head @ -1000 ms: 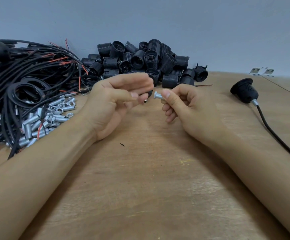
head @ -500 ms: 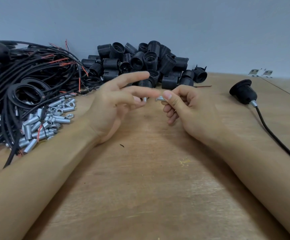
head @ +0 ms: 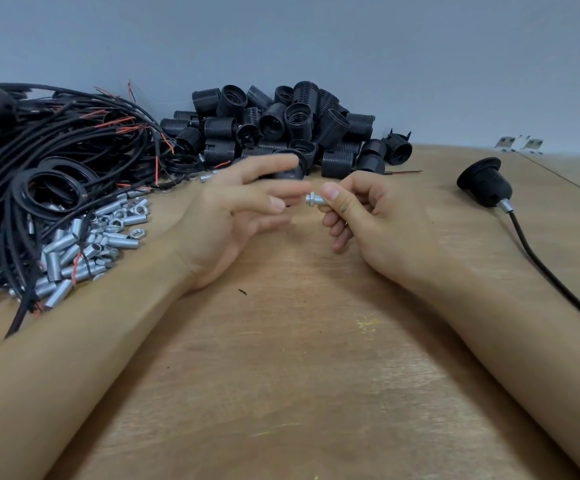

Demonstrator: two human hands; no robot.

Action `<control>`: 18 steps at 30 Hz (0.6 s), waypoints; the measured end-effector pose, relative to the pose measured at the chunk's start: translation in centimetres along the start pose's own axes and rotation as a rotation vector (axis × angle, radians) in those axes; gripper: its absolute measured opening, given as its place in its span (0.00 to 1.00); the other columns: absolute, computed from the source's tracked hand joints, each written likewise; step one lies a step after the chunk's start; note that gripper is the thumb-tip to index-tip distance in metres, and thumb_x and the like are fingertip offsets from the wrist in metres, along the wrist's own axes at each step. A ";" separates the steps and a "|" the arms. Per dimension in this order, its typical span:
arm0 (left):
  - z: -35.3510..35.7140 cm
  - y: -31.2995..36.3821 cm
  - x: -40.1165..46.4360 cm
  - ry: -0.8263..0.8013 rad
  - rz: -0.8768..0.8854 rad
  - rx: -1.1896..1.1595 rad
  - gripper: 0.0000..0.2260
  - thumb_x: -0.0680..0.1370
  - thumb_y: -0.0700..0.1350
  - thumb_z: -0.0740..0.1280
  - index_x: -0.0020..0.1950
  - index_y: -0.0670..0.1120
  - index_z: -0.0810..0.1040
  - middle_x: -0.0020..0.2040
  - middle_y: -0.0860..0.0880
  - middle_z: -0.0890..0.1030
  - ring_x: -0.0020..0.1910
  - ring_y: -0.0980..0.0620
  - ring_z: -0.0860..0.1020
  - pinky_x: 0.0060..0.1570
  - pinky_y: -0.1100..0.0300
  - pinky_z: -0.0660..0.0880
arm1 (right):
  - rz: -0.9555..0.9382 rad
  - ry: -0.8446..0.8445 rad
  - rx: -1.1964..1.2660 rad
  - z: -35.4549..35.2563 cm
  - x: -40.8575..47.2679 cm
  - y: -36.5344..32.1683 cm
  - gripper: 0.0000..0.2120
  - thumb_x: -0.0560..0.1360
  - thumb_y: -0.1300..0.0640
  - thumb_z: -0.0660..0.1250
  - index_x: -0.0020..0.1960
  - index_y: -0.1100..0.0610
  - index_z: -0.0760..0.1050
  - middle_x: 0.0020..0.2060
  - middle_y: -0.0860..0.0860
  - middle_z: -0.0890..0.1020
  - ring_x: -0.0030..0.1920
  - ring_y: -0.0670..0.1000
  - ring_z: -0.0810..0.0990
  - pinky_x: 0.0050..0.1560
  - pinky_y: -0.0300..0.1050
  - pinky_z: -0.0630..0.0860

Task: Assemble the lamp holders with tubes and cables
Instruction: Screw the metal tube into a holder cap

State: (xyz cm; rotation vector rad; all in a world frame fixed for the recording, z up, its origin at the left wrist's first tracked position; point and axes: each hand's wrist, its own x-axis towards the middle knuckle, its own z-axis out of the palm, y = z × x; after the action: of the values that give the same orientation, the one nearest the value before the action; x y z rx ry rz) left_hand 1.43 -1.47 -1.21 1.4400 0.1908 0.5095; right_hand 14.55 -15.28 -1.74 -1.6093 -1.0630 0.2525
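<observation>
Head view: right hand (head: 368,216) curled, thumb and forefinger pinching a short silver threaded tube (head: 314,199) with a nut near its free end, held level above the wooden table (head: 281,375). Left hand (head: 233,216) beside it with fingers spread and nearly straight, blurred, fingertips (head: 276,203) just short of the tube's end, gripping nothing. Both forearms resting on the table.

At the left edge, a tangle of black cables (head: 49,161) with red wire ends. In front of that tangle, a scatter of silver tubes and ring nuts (head: 91,237). Against the grey wall (head: 316,39), a heap of black threaded lamp holders (head: 281,126). Far right, one finished lamp holder (head: 486,181) lying on its side, metal tube at its neck, black cable (head: 551,271) running toward the near right edge. Behind it, two small metal brackets (head: 520,144) at the wall. No brand, label or readable writing anywhere.
</observation>
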 end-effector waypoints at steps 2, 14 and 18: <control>0.3 0.0 -0.1 -0.034 -0.018 -0.025 0.28 0.68 0.37 0.61 0.69 0.40 0.72 0.55 0.41 0.85 0.61 0.46 0.81 0.59 0.50 0.74 | 0.004 0.010 0.011 0.0 0.0 0.0 0.11 0.81 0.55 0.65 0.40 0.53 0.77 0.31 0.50 0.80 0.29 0.48 0.79 0.31 0.42 0.79; 0.2 0.5 -0.2 0.067 0.059 -0.104 0.23 0.69 0.39 0.61 0.64 0.40 0.76 0.43 0.44 0.86 0.57 0.44 0.82 0.59 0.50 0.76 | 0.043 0.046 -0.019 0.0 0.0 -0.1 0.11 0.80 0.54 0.66 0.40 0.54 0.77 0.30 0.51 0.79 0.28 0.46 0.77 0.30 0.39 0.77; 0.4 0.2 -0.3 0.011 -0.005 -0.003 0.27 0.68 0.39 0.63 0.68 0.42 0.74 0.56 0.43 0.84 0.62 0.48 0.80 0.63 0.49 0.74 | 0.037 0.037 -0.018 0.0 0.0 -0.3 0.12 0.80 0.54 0.65 0.39 0.54 0.76 0.31 0.52 0.80 0.28 0.46 0.77 0.30 0.38 0.76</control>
State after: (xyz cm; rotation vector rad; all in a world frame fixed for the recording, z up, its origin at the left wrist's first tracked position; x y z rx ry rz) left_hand 1.32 -1.98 -0.96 1.4332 0.2023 0.5133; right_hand 14.40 -15.33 -1.46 -1.6447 -1.0101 0.2375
